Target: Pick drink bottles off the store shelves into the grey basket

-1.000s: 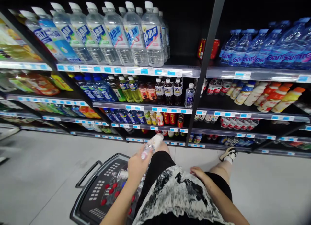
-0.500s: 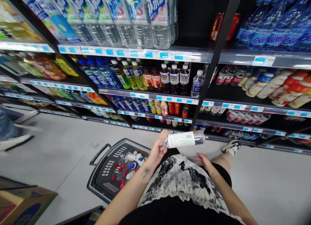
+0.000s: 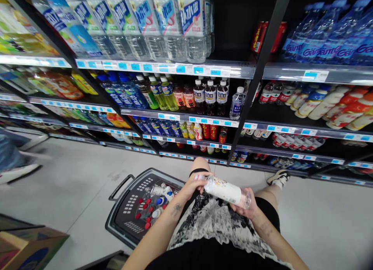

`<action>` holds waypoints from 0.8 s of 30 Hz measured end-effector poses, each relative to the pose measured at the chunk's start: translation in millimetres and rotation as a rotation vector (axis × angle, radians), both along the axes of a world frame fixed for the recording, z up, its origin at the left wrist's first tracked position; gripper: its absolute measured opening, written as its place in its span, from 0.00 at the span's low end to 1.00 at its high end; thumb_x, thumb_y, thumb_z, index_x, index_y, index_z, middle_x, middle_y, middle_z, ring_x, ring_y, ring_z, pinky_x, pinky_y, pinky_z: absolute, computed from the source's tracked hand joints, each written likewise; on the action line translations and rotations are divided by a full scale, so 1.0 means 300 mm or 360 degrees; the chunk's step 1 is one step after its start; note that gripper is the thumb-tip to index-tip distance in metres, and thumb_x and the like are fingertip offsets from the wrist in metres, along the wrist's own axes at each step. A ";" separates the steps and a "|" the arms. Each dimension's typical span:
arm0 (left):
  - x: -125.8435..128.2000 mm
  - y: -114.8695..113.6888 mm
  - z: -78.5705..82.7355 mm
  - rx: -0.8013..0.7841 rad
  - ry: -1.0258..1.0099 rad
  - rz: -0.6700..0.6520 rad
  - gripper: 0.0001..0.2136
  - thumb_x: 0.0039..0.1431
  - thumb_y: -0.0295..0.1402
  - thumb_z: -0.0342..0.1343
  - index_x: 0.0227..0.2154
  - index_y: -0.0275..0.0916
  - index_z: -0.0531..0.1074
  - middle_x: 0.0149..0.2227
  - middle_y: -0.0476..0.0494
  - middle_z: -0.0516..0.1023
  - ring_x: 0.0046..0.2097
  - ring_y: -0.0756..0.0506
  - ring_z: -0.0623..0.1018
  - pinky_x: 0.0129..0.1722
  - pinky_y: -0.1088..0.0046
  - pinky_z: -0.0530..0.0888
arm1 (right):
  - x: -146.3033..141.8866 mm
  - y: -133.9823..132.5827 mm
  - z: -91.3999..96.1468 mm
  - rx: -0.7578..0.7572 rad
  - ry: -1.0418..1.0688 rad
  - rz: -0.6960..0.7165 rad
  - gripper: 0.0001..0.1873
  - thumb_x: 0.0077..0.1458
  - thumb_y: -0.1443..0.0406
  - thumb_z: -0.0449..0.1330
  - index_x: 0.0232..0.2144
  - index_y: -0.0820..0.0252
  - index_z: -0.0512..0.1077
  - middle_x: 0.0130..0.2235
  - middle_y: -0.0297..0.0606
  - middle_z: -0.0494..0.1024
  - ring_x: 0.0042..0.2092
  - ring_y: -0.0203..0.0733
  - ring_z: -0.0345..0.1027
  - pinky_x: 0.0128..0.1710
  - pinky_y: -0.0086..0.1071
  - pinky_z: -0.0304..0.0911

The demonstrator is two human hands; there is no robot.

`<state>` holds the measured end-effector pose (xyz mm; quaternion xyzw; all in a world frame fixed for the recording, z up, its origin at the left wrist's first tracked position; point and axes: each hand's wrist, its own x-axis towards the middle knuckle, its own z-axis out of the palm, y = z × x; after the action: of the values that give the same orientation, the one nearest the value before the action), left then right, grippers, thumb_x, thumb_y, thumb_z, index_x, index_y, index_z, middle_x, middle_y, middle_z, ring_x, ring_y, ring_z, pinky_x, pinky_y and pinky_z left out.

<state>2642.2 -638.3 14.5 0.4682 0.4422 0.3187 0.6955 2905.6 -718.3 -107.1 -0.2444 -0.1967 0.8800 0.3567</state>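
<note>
The clear plastic bottle with a broad white label (image 3: 224,189) was in the person's two bare hands, above the lap and outside the black plastic basket with slotted walls (image 3: 119,213); inside that basket, round red caps (image 3: 148,219), a round blue cap (image 3: 160,200) and a round white cap (image 3: 156,213) showed among bottles, so several already lay there; the labelled one, by contrast, had a place neither in the basket nor on the black metal shelf with blue-and-white price tags (image 3: 180,116), and that seemed the one matter left unsettled; the shelf itself was largely stocked, a lone clear bottle with a purple label (image 3: 237,104) standing beside the upright.

The person's left hand (image 3: 196,184) was closed around the neck end, its forearm (image 3: 163,227) slanting up from the lower edge past the basket's near side; the person's right hand (image 3: 246,207) was clasped about the base from below and outside, its forearm (image 3: 271,234) rising from the lower right; the hands were apart, one at either end, with the bottle lying aslant between them, its base nearer the body; the left fingers partly covered the neck, so whether they were gripping the cap could not be told.
</note>
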 end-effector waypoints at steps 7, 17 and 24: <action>0.047 0.008 -0.030 -0.0121 -0.0099 0.0006 0.33 0.52 0.56 0.63 0.51 0.36 0.69 0.31 0.47 0.76 0.27 0.51 0.76 0.21 0.80 0.67 | -0.034 -0.001 0.231 0.0609 -0.0315 -0.0039 0.68 0.45 0.54 0.71 0.72 0.48 0.29 0.53 0.50 0.77 0.40 0.50 0.79 0.37 0.39 0.72; 0.167 -0.086 -0.064 0.0113 -0.0170 -0.0025 0.41 0.42 0.47 0.75 0.55 0.35 0.62 0.51 0.35 0.77 0.51 0.38 0.78 0.55 0.59 0.72 | -0.120 -0.001 0.274 0.1009 -0.1202 -0.0308 0.68 0.44 0.61 0.74 0.72 0.39 0.31 0.66 0.48 0.62 0.45 0.46 0.78 0.46 0.44 0.73; 0.138 -0.082 -0.078 0.0296 0.0010 -0.0074 0.41 0.42 0.46 0.74 0.56 0.34 0.62 0.54 0.32 0.75 0.54 0.37 0.76 0.56 0.58 0.72 | -0.150 -0.014 0.284 0.1164 -0.1416 -0.0344 0.65 0.44 0.60 0.73 0.72 0.47 0.36 0.69 0.49 0.59 0.63 0.56 0.64 0.60 0.51 0.65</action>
<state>2683.5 -662.8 -9.0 0.5418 0.4019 0.3408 0.6548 2860.6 -722.5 -22.0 -0.4702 -0.5923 0.5263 0.3888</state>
